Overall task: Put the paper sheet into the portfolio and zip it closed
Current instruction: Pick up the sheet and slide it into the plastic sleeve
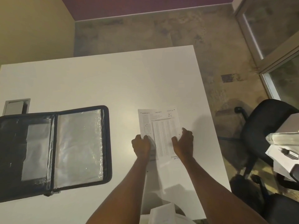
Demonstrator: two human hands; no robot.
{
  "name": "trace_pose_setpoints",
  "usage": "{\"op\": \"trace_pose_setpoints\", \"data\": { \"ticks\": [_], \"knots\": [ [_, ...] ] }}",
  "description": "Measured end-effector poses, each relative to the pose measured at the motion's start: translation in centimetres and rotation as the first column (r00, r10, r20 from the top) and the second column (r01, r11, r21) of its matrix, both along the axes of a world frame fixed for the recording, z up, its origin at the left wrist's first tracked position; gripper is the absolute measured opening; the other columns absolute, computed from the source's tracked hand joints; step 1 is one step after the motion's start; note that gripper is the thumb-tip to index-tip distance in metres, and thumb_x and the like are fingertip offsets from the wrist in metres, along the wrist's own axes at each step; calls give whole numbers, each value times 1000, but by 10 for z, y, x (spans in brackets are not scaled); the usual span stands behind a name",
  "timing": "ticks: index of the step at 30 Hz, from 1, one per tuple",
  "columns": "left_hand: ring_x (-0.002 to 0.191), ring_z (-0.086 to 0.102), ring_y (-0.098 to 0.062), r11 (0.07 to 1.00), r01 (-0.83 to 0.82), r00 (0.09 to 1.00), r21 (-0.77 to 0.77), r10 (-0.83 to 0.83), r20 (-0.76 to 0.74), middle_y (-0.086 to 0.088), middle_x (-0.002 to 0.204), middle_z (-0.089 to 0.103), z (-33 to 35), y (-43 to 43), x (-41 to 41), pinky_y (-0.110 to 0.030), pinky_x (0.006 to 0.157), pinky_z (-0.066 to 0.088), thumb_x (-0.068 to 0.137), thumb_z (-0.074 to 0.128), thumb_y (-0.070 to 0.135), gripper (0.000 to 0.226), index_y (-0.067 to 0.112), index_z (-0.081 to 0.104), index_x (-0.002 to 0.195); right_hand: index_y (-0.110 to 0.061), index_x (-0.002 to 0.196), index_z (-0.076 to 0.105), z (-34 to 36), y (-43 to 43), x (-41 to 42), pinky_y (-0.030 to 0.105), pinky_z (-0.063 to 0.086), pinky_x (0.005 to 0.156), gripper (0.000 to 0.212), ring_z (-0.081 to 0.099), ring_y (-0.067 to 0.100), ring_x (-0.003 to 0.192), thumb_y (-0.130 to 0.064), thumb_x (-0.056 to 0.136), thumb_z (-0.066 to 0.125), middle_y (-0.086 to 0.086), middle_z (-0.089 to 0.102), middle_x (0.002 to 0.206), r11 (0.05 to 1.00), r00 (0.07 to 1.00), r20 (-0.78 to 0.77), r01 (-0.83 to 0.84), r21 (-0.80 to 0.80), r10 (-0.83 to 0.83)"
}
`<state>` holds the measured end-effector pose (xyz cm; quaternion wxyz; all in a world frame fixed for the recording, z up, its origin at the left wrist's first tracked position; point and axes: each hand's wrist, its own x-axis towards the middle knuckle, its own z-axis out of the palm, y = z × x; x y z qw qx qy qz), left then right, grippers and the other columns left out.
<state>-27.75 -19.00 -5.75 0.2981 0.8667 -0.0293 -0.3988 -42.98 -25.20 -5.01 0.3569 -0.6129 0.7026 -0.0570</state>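
Paper sheet (161, 135) lies flat on the white table (100, 81), well apart from the open portfolio (53, 151) at its nine o'clock. My left hand (141, 145) pinches its left edge, and my right hand (183, 143) grips the right edge, fingers curled. I judge this the pickup; next I lift it and carry it left into the clear sleeve.

The portfolio (53, 149) runs off the left edge, the paper sheet (160, 131) carries print too fine to read, and its lower corners hide under both hands.
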Motion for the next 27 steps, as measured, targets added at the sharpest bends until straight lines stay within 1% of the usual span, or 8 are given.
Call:
{"op": "trace_pose_setpoints", "data": {
  "ticks": [2,8,12,15,20,22,25,27],
  "knots": [
    [77,52,-34,995,45,999,-84,-45,-5,-15,82,60,2,6,5,-38,69,45,95,47,9,20,7,50,75,-1,145,45,0,0,-1,42,42,108,59,47,34,132,-19,93,65,17,51,141,1000,1000,0,-6,1,6],
    [58,49,-18,942,108,970,-319,-170,-172,4,66,59,8,23,37,-24,56,41,101,58,10,23,17,79,94,-1,144,47,-1,-11,-7,44,45,110,62,51,34,129,-23,91,71,19,50,140,999,998,64,-20,37,17],
    [85,67,-31,873,75,891,-483,-276,-361,-12,108,78,22,31,72,-42,79,52,105,63,16,23,22,80,118,-16,143,52,21,-32,-13,37,52,104,61,63,20,121,-33,91,78,7,61,138,971,872,461,60,232,-165],
    [104,77,-23,832,95,847,-546,-356,-394,-10,122,79,37,37,95,-38,82,60,102,69,25,26,26,77,126,-23,140,59,42,-44,-13,43,50,110,50,65,17,126,-34,94,75,0,68,138,893,655,730,-189,410,-196],
    [97,76,-10,804,143,816,-578,-426,-391,-2,117,80,69,33,119,-26,73,58,90,80,40,36,26,76,124,-20,145,56,68,-48,-2,54,43,116,50,62,24,132,-17,97,70,2,66,141,828,576,788,-318,462,-218],
    [97,76,-9,789,163,797,-592,-459,-393,0,114,80,83,26,126,-28,77,58,80,88,45,43,30,78,118,-17,145,56,79,-48,3,54,45,115,48,63,25,130,-13,98,68,4,67,140,855,585,790,-300,423,-186],
    [119,73,-21,745,196,769,-637,-520,-371,-6,131,75,97,10,131,-28,88,61,78,91,42,53,27,77,126,-14,146,55,94,-48,11,49,47,113,49,63,23,129,-17,98,68,3,67,140,899,634,769,-288,329,-78],
    [125,70,-23,712,211,782,-670,-534,-321,-6,133,74,105,1,127,-31,98,59,81,90,39,44,30,79,122,-14,143,58,104,-45,20,44,52,107,47,66,22,125,-23,98,69,3,69,136,937,683,731,-258,237,3]
  ]
}}
